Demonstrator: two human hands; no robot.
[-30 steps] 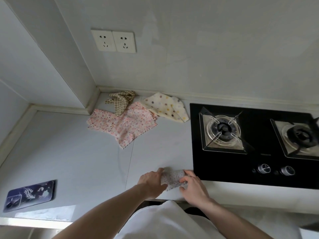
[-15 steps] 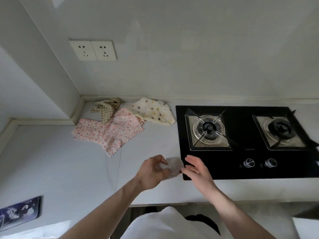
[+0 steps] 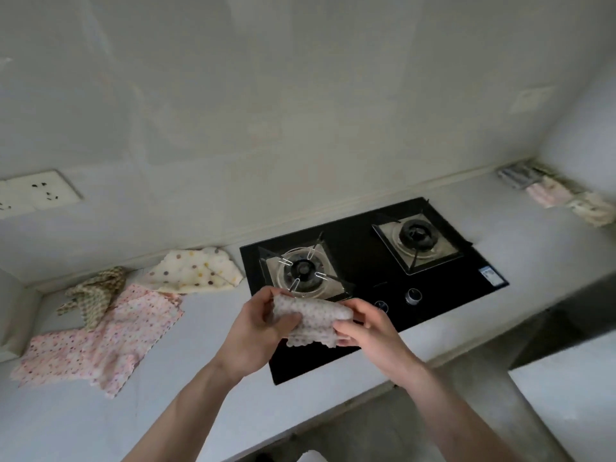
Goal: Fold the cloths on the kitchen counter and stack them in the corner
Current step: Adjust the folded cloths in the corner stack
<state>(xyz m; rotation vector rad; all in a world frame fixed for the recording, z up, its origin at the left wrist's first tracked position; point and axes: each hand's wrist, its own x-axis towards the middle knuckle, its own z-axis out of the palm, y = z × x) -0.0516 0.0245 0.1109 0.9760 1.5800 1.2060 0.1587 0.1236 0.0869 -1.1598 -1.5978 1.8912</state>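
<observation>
A small folded white cloth with dots [image 3: 315,320] is held in the air over the front of the hob. My left hand [image 3: 258,330] grips its left side and my right hand [image 3: 365,331] pinches its right side. On the counter at the left lie three unfolded cloths: a pink flowered one [image 3: 100,341], a checked beige one [image 3: 95,296] and a cream polka-dot one [image 3: 196,271]. In the far right corner sits a stack of folded cloths [image 3: 553,195].
A black two-burner gas hob [image 3: 370,278] is set into the grey counter [image 3: 520,235], knobs along its front. A double wall socket [image 3: 36,193] is at the left. The counter's front edge runs just below my forearms.
The folded cloth has been lifted off the counter's front edge, with both hands now holding it over the hob. The view has swung right, bringing the corner stack into sight.
</observation>
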